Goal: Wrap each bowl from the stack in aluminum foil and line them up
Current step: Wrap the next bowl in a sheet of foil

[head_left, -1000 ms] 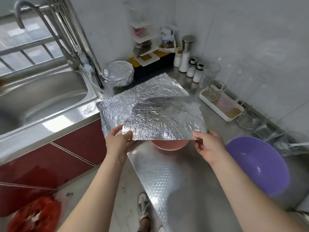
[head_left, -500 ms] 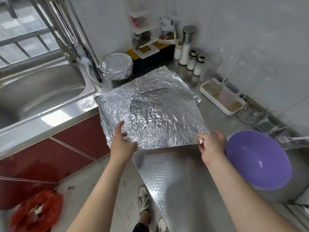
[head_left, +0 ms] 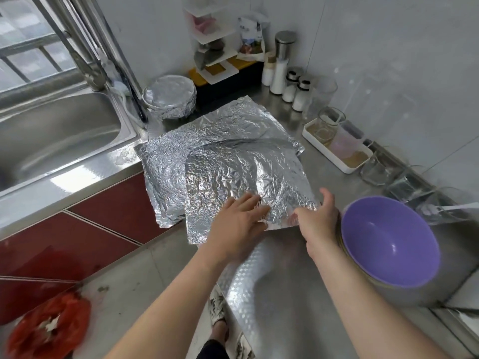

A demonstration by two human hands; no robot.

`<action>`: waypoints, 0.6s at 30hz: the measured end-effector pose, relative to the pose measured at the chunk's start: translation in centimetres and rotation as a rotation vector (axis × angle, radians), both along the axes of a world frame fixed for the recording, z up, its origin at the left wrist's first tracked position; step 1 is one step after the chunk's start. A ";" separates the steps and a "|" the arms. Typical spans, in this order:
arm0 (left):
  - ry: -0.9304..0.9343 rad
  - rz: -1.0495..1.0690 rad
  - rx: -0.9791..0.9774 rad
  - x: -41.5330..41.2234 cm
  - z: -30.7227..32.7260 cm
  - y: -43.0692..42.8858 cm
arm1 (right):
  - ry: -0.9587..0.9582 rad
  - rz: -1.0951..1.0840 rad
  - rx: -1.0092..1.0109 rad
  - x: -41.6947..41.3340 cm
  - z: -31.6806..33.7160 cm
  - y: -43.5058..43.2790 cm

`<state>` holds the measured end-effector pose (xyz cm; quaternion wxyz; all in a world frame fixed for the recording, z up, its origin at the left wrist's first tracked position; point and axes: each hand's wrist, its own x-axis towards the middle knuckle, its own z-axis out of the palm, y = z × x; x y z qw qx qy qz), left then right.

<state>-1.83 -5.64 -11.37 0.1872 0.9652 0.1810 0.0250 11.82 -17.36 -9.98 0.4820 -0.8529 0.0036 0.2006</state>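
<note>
Could tear or drag the foil, draped over a bowl judged hidden beneath it at the near edge of the counter, by pressing too hard with the left hand, laid flat on top with fingers straight, or by tugging with the right hand, set against the right near edge, pinch or not impossible to tell. Could also bump the purple bowl just right. Unlike half a second ago, no longer pinching the near corners but moved inward onto the sheet.
</note>
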 end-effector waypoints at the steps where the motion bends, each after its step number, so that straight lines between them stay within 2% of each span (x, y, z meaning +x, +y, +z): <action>1: -0.011 -0.010 0.003 -0.2 0.0 0.0 | -0.038 0.046 -0.037 0.2 -0.1 -0.1; 6: -0.102 -0.083 0.017 -0.8 0.1 0.2 | -0.203 0.271 -0.211 1.3 0.4 0.5; 10: -0.151 -0.040 -0.022 -1.2 -0.1 1.0 | -0.030 0.399 -0.292 3.1 0.3 1.8; 14: -0.183 0.042 -0.060 -1.6 -0.5 1.7 | 0.166 0.341 -0.019 3.7 0.0 2.5; 18: -0.202 0.131 -0.046 -2.3 -0.9 2.0 | 0.281 0.290 0.133 3.3 -0.6 2.9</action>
